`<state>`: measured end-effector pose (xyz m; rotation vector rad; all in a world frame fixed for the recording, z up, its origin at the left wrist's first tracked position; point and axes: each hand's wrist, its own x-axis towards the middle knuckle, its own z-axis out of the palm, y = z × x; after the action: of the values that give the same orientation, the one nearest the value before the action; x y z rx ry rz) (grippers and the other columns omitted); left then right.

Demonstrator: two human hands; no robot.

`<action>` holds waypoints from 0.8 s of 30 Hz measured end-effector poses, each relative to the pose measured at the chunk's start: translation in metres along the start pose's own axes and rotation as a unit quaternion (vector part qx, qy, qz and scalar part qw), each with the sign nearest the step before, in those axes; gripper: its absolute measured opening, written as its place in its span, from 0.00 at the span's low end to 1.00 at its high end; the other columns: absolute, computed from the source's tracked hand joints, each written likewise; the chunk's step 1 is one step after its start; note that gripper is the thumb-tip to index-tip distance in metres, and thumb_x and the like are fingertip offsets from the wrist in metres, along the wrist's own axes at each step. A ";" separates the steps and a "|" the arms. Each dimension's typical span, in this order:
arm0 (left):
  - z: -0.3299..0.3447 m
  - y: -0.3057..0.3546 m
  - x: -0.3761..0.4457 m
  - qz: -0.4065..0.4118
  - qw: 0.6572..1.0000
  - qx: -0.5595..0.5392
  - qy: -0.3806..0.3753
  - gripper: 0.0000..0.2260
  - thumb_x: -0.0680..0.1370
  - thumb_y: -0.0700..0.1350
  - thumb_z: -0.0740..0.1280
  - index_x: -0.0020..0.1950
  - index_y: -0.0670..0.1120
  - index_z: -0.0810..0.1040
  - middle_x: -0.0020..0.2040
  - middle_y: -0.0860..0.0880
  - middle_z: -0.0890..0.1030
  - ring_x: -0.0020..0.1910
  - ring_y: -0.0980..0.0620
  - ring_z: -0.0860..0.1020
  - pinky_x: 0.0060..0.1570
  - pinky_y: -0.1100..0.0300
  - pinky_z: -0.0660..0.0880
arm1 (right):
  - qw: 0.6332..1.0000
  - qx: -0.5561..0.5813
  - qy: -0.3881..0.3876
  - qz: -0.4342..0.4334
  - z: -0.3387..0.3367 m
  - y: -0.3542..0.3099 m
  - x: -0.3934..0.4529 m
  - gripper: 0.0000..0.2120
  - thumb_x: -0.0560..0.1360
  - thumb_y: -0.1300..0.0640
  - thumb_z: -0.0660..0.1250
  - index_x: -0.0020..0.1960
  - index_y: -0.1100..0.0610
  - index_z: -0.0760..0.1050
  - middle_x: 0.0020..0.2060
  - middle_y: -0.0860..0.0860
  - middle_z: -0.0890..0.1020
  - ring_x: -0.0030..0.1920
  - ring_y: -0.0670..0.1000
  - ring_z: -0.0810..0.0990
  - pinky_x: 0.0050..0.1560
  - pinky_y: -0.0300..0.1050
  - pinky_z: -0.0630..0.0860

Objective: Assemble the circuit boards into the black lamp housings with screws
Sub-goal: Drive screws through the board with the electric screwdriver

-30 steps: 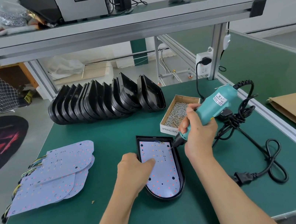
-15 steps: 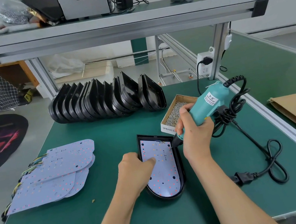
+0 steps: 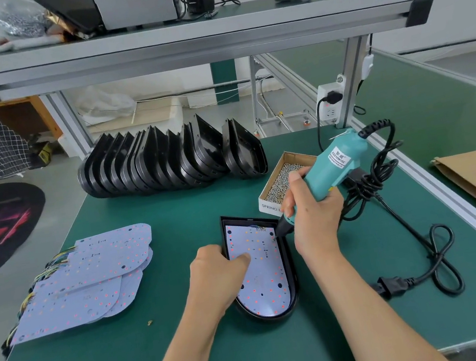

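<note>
A black lamp housing point(image 3: 294, 293) lies flat on the green mat with a pale circuit board point(image 3: 262, 282) seated inside it. My left hand point(image 3: 217, 272) rests on the housing's left rim, its thumb pressing on the board. My right hand point(image 3: 314, 215) grips a teal electric screwdriver point(image 3: 331, 170), whose black tip touches the board near its upper right corner. A cardboard box of small screws point(image 3: 283, 179) stands just behind the housing.
A row of empty black housings point(image 3: 171, 159) stands on edge at the back. A stack of circuit boards point(image 3: 90, 278) with coloured wires lies at the left. The screwdriver's black cord and plug point(image 3: 414, 261) coil at the right. A loose screw point(image 3: 150, 322) lies on the mat.
The screwdriver has tilted more upright and its tip has come down onto the board's upper right corner. My left hand has stayed on the housing.
</note>
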<state>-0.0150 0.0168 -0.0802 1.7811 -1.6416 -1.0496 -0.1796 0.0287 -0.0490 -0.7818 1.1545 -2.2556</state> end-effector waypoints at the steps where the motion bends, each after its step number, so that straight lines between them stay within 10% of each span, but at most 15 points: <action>1: 0.000 0.000 0.000 0.000 1.000 -0.001 0.000 0.18 0.72 0.49 0.72 0.46 0.34 0.78 0.33 0.49 0.76 0.28 0.49 0.71 0.24 0.65 0.66 | 1.000 0.001 -0.001 0.001 0.000 0.000 0.000 0.06 0.75 0.53 0.71 0.41 0.44 0.77 0.24 0.50 0.70 0.24 0.51 0.65 0.31 0.45 0.69; 24: -0.009 0.009 -0.010 -0.010 1.000 0.007 -0.024 0.13 0.71 0.50 0.72 0.38 0.42 0.74 0.30 0.49 0.74 0.21 0.54 0.70 0.21 0.66 0.64 | 0.999 0.026 -0.032 -0.001 -0.001 -0.020 0.002 0.02 0.77 0.52 0.71 0.46 0.49 0.81 0.27 0.52 0.71 0.26 0.53 0.67 0.36 0.48 0.70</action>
<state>-0.0124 0.0240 -0.0660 1.7971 -1.6668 -1.1004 -0.1849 0.0392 -0.0324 -0.8279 1.0631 -2.2359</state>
